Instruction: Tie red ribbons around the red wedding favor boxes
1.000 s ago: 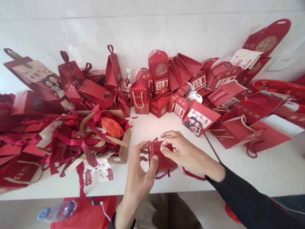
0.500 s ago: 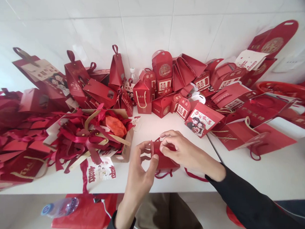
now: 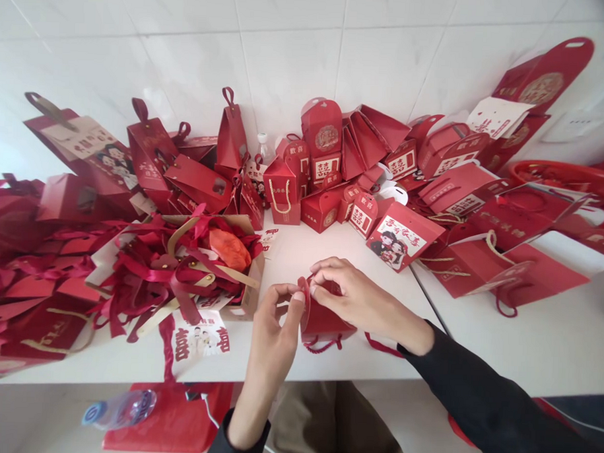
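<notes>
Table [image 3: 480, 352]: hands [image 3: 274, 331] [image 3: 353, 298] curled (perhaps pinching).

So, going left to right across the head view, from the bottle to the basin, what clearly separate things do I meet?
Blue-capped bottle, printed paper, left hand, small red box, right hand, red basin.
</notes>
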{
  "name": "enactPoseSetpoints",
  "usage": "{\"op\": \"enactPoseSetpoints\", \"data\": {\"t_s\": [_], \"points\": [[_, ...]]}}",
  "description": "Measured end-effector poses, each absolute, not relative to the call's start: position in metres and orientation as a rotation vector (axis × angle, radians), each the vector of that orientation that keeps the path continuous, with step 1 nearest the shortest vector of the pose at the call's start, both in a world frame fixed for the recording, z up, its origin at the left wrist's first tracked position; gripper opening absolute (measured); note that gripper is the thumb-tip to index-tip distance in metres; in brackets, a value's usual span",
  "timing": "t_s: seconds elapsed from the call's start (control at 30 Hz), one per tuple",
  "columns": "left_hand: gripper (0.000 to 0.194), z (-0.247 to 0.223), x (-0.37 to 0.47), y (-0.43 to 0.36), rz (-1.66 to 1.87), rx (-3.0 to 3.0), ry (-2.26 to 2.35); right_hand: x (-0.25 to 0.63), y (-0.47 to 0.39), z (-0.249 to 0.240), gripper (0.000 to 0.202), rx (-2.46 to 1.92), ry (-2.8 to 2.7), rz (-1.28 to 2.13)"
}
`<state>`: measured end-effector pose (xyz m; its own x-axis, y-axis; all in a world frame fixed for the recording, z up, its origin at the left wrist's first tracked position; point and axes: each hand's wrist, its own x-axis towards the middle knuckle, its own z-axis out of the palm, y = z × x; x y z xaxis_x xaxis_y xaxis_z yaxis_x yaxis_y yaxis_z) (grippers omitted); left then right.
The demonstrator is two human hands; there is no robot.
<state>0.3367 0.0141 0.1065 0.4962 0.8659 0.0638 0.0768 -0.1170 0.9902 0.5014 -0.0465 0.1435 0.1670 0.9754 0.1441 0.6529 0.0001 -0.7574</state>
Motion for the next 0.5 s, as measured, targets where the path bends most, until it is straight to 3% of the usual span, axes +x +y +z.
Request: {"op": "enactPoseSetpoints", "data": {"t_s": [0.13, 0.27, 0.4, 0.5], "points": [[0.028, 0.108, 0.337, 0.022, 0.848, 1.545, 0.810, 0.501, -0.057, 0.147, 0.010, -1.721, -1.555, 0.570], [0.024, 0.132, 0.325, 0.030, 1.074, 1.471, 0.868, 0.504, -0.075, 0.144, 0.043, -1.778, -1.520, 0.599], [0.012, 0.174, 0.312, 0.029, 1.564, 1.218, 0.941, 0.508, -0.094, 0.140, 0.063, -1.799, -1.443, 0.641], [0.005, 0.184, 0.307, 0.014, 1.700, 1.159, 0.945, 0.512, -0.108, 0.135, 0.055, -1.844, -1.287, 0.586]]}}
